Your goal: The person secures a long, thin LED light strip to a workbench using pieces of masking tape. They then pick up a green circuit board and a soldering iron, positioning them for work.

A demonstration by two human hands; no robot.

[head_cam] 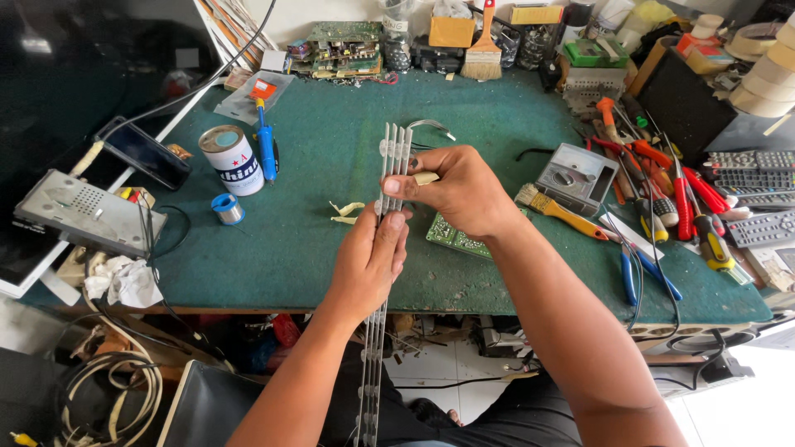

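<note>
A bundle of long, thin white light strips [389,248] stands nearly upright above the front edge of my green workbench [323,165], running from below the table up past my hands. My left hand [370,261] wraps around its middle, and my right hand [464,192] pinches the strips higher up, fingers closed. A green circuit board [451,237] lies just beneath my right hand, a tin can [233,160] and blue soldering iron [266,145] farther left.

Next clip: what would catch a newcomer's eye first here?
First, the bundle of long pale LED strips held upright at centre over the green workbench, the left hand gripping it low and the right hand pinching it higher. Then the heap of red-handled screwdrivers at right, and the tin can at left.
</note>
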